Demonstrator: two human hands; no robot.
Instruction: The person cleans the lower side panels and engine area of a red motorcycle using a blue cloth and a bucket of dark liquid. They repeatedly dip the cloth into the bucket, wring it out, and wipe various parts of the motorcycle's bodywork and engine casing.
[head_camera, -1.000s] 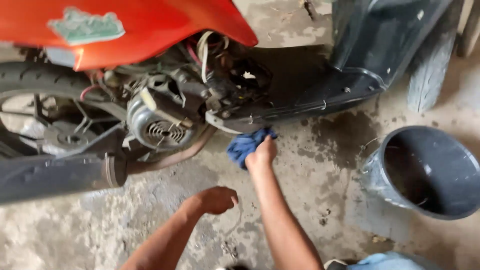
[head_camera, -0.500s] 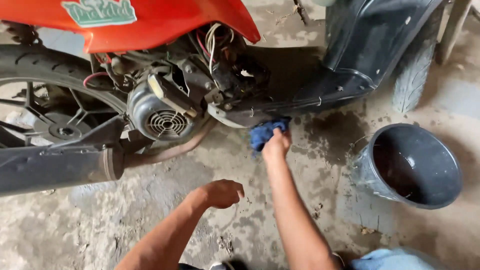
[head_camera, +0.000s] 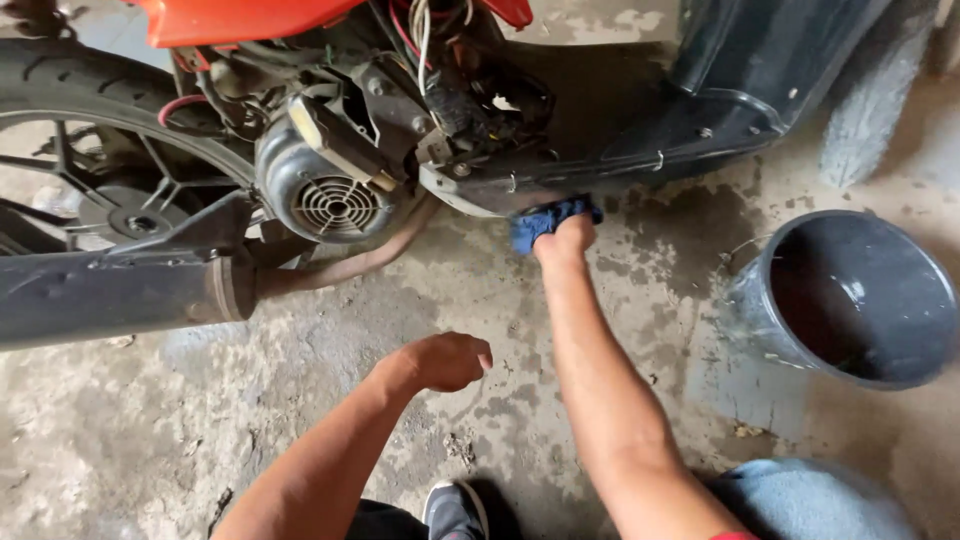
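Blue rag (head_camera: 548, 222) looks like soft, nubby cloth, pressed against the scooter's dark underpanel (head_camera: 640, 140), which is smooth semi-gloss plastic. Left of that panel the fan cover (head_camera: 335, 200) is dull grimy metal. Concrete floor (head_camera: 300, 400) below is rough and stained; the bucket (head_camera: 850, 300) is matt grey plastic.

Bare concrete floor (head_camera: 150, 440), grey and blotched with damp, darker patches (darkest under the scooter). A dark grey bucket (head_camera: 850, 300) stands off to one side. Soft, even daylight falls throughout.
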